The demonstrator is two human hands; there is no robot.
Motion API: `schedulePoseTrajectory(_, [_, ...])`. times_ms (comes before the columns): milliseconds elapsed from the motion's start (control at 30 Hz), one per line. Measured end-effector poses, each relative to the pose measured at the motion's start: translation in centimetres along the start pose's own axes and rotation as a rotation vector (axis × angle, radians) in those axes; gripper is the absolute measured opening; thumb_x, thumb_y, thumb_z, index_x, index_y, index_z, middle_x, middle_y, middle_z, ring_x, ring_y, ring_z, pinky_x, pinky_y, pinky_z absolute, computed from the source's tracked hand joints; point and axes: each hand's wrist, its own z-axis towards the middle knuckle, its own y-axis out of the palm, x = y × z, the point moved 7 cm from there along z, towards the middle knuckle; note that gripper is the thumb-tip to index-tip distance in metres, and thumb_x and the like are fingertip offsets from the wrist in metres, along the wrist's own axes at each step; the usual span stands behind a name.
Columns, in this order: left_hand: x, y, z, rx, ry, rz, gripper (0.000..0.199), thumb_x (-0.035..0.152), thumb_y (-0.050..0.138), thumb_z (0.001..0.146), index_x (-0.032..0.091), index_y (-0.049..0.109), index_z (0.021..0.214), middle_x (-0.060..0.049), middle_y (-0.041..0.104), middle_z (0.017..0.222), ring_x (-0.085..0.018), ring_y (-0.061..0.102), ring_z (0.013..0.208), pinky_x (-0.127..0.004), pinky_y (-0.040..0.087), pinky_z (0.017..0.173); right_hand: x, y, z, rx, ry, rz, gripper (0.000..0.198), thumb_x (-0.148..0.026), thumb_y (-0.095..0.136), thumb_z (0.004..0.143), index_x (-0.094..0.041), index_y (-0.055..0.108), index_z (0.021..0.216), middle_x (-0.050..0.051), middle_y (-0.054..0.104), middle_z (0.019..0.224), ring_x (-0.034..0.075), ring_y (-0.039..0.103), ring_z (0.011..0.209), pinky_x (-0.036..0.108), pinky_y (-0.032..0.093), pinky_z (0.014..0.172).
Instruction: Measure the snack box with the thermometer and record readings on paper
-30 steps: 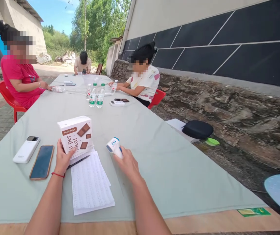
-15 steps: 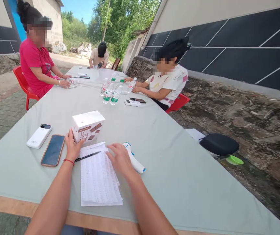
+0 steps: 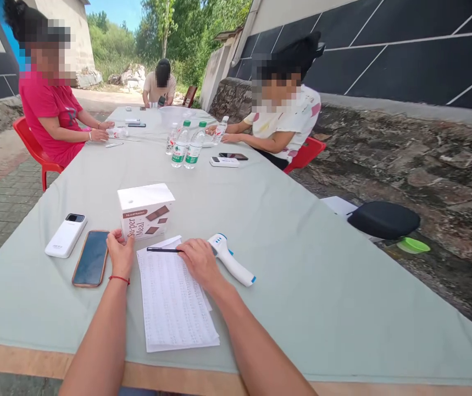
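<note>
My left hand (image 3: pixel 121 256) is at the lower left corner of a white and brown box (image 3: pixel 147 220) printed "Super Meal". Its fingers curl round that corner, with the thumb at the front face. The box stands upright on the table. Under the bent fingers of my right hand (image 3: pixel 198 261) is one end of a black pen (image 3: pixel 162 249), pinched and held level over the top of the printed sheets (image 3: pixel 176 308). A white and blue infrared thermometer (image 3: pixel 236 264) lies just right of that hand, its head partly hidden.
A phone (image 3: pixel 90 258) and white power bank (image 3: pixel 66 235) lie to the left. Farther along the cloth-covered table (image 3: pixel 322 308) stand several water bottles (image 3: pixel 194 146), beside another power bank (image 3: pixel 224 161) and phone (image 3: pixel 234 156). Three people sit round the far part.
My right hand has moved onto the pen, which has turned from slanted to nearly level. The box has turned slightly and shifted away, and my left hand sits lower on its corner.
</note>
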Motion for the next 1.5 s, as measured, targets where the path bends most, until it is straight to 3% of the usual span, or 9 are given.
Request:
schedulePoseTrajectory(100, [1.5,-0.9,-0.9,0.062,0.026,0.045,0.028,0.029,0.07,0.073,0.021,0.047,0.088,0.003,0.047,0.08,-0.014,0.049,0.073,-0.034,0.046,0.078,1.1,-1.6,-0.1,0.24,0.21,0.252,0.019,-0.032,0.047,0.094,-0.021,0.062,0.091,0.005,0.061,0.083,0.019,0.054,0.078,0.035,0.043,0.076])
schedulePoseTrajectory(167, [3.0,-0.8,-1.6,0.01,0.086,0.082,0.019,0.031,0.064,0.079,0.022,0.047,0.079,0.004,0.047,0.071,-0.014,0.048,0.066,-0.032,0.046,0.072,1.2,-1.0,-0.7,0.344,0.377,0.494,0.017,-0.038,0.054,0.089,-0.021,0.057,0.085,0.001,0.058,0.075,0.017,0.055,0.07,0.033,0.045,0.07])
schedulePoseTrajectory(267, [4.8,0.9,-3.0,-0.223,0.219,0.169,0.011,0.028,0.059,0.081,0.021,0.053,0.074,0.0,0.056,0.072,-0.017,0.053,0.067,-0.033,0.047,0.069,0.2,1.6,-1.2,0.294,0.515,0.818,0.018,-0.039,0.059,0.082,-0.021,0.058,0.086,-0.003,0.057,0.066,0.015,0.057,0.061,0.032,0.048,0.066])
schedulePoseTrajectory(333, [5.0,2.2,-3.9,-0.385,0.315,0.265,0.005,0.021,0.061,0.078,0.021,0.062,0.083,-0.005,0.065,0.084,-0.022,0.06,0.079,-0.036,0.049,0.075,-0.5,3.1,-1.2,0.205,0.554,0.914,0.022,-0.04,0.06,0.078,-0.021,0.062,0.089,-0.002,0.061,0.066,0.015,0.058,0.06,0.032,0.049,0.064])
schedulePoseTrajectory(433, [4.1,3.6,-4.7,-0.525,0.415,0.438,0.027,0.014,0.063,0.072,0.02,0.07,0.097,-0.01,0.068,0.101,-0.029,0.061,0.096,-0.043,0.049,0.087,-0.2,4.3,-1.1,0.162,0.639,0.886,0.021,-0.038,0.064,0.068,-0.021,0.065,0.08,-0.001,0.062,0.067,0.015,0.055,0.058,0.029,0.046,0.056])
schedulePoseTrajectory(533, [3.1,4.2,-4.9,-0.569,0.42,0.533,0.031,0.011,0.062,0.071,0.018,0.071,0.1,-0.012,0.066,0.104,-0.031,0.06,0.099,-0.047,0.047,0.09,0.5,4.8,-1.2,0.162,0.708,0.816,0.017,-0.036,0.065,0.062,-0.021,0.062,0.071,-0.003,0.057,0.059,0.013,0.047,0.053,0.027,0.041,0.05])
schedulePoseTrajectory(700, [2.9,4.3,-4.8,-0.565,0.363,0.496,0.031,0.009,0.062,0.069,0.015,0.072,0.098,-0.015,0.064,0.103,-0.036,0.058,0.101,-0.052,0.044,0.093,0.3,5.3,-1.1,0.132,0.693,0.78,0.016,-0.037,0.062,0.066,-0.022,0.062,0.07,-0.003,0.055,0.056,0.014,0.046,0.053,0.027,0.04,0.052])
schedulePoseTrajectory(1200, [3.5,4.3,-4.9,-0.569,0.315,0.533,0.035,0.006,0.063,0.069,0.015,0.073,0.101,-0.015,0.064,0.107,-0.035,0.058,0.104,-0.049,0.045,0.093,-0.2,5.4,-1.1,0.084,0.641,0.723,0.016,-0.038,0.058,0.068,-0.022,0.061,0.07,-0.001,0.059,0.061,0.016,0.052,0.058,0.03,0.043,0.058])
schedulePoseTrajectory(1500, [4.2,4.3,-5.3,-0.61,0.314,0.731,0.037,0.009,0.061,0.077,0.014,0.07,0.113,-0.012,0.064,0.117,-0.03,0.058,0.11,-0.04,0.047,0.097,0.0,5.5,-1.1,0.092,0.649,0.744,0.018,-0.04,0.058,0.068,-0.022,0.062,0.07,0.0,0.06,0.064,0.016,0.052,0.059,0.029,0.044,0.058])
